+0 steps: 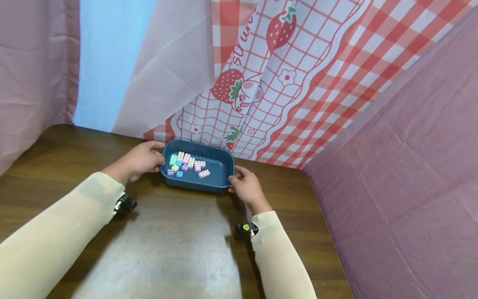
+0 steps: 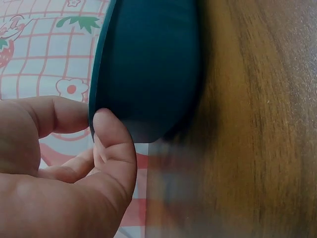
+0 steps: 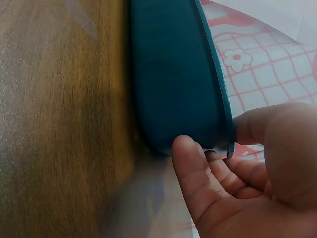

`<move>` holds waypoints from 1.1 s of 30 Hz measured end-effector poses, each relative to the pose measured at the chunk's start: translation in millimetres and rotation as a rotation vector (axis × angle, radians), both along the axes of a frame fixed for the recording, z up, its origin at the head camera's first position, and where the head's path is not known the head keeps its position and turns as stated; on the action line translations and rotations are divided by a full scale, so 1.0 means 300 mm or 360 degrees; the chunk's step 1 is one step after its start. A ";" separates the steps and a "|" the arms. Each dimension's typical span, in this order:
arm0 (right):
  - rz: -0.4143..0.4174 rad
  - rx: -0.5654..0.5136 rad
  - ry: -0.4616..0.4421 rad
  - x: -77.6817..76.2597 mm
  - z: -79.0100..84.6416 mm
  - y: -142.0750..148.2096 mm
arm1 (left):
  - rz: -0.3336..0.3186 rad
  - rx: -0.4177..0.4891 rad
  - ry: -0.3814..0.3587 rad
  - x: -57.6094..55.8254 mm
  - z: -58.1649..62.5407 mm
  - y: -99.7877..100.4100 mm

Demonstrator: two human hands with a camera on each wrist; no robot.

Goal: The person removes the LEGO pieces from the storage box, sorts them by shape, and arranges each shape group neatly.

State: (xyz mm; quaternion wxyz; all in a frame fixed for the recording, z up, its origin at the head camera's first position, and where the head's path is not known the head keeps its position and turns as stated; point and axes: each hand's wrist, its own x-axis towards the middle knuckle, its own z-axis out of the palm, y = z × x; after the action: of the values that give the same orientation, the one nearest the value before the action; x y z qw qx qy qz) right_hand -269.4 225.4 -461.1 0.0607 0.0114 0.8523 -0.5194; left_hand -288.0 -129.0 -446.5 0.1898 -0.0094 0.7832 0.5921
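Observation:
A dark blue oblong plastic bin (image 1: 194, 185) is at the back of the table, close to the hanging cloth. Several pastel toy building bricks (image 1: 186, 158) lie loose inside it, mostly in its left half. My left hand (image 1: 141, 161) grips the bin's left end. In the left wrist view, the thumb of that hand (image 2: 74, 168) presses the outer wall of the bin (image 2: 148, 59) near the rim. At the right end, my right hand (image 1: 247, 187) holds the bin by its corner. The right wrist view shows its fingers and thumb on the bin's end (image 3: 173, 69).
The brown wooden table (image 1: 160, 241) spreads out in front of the bin. A strawberry-print checked cloth (image 1: 261, 104) hangs right behind it. Mauve cloth (image 1: 392, 174) walls the right side, and another curtain (image 1: 33, 62) hangs at the left.

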 end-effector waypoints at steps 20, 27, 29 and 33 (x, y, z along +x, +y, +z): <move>0.0056 0.0002 0.0009 0.055 0.009 -0.007 | 0.0116 0.0064 -0.0011 0.045 -0.032 -0.007; 0.0069 -0.0004 0.0019 0.077 0.007 -0.009 | 0.0127 0.0062 -0.0019 0.067 -0.037 -0.012; 0.0070 0.0001 0.0017 0.084 0.008 -0.008 | 0.0125 0.0067 -0.0011 0.075 -0.037 -0.012; 0.0067 0.0006 0.0005 0.096 0.014 -0.008 | 0.0127 0.0074 -0.0009 0.086 -0.041 -0.012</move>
State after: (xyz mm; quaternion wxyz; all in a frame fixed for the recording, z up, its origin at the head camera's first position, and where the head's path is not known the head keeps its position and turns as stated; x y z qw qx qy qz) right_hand -240.6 223.2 -456.7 0.0702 -0.0073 0.8534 -0.5164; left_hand -262.3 -132.6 -458.9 0.1685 -0.0378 0.7677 0.6172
